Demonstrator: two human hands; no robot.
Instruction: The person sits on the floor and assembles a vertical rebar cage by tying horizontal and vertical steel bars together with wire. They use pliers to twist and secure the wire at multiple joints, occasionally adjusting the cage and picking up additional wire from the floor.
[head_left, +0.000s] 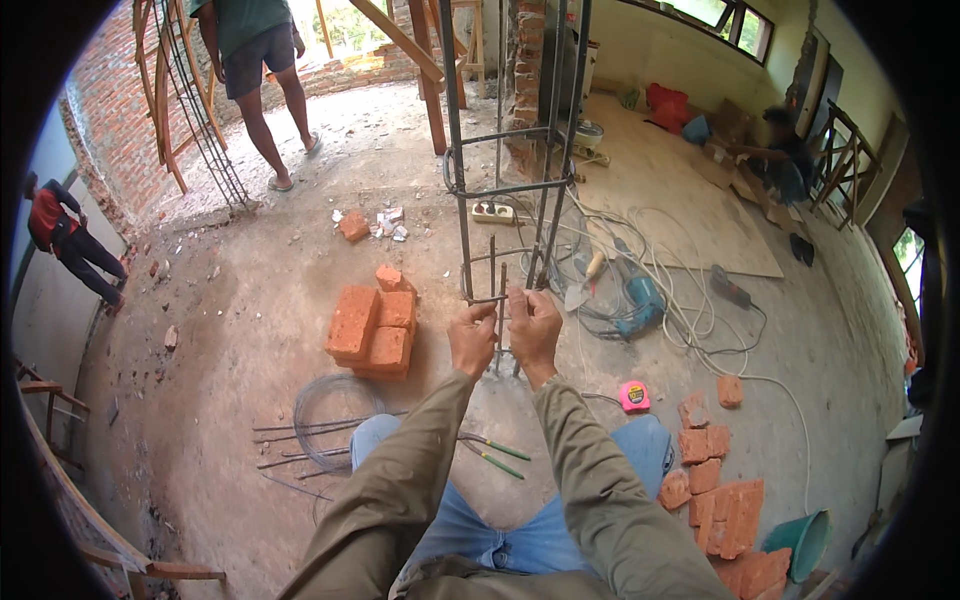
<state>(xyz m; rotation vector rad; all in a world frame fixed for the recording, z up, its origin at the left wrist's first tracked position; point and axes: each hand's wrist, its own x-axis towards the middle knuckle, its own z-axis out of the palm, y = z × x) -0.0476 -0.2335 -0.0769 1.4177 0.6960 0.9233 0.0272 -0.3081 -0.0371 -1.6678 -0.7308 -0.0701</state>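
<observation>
A tall cage of steel rebar [458, 215], with upright bars and square stirrups, rises from the floor in front of me. My left hand [473, 340] is closed at the near side of its lowest visible stirrup, fingertips pinched against the bar. Close beside it, my right hand [535, 325] is also closed, thumb and fingers pressed together at the same stirrup. Anything thin between the fingertips is too small to make out. Between the hands stands a short upright rod [502, 275]. Pincers with green handles [495, 455] lie on the floor below my hands.
Bricks [355, 325] are stacked at left, beside coiled wire [335, 410] and loose rods. At right lie a pink tape measure [634, 396], a blue power tool [640, 305], tangled cables, more bricks [730, 510] and a green bucket [805, 545]. Other people are farther off.
</observation>
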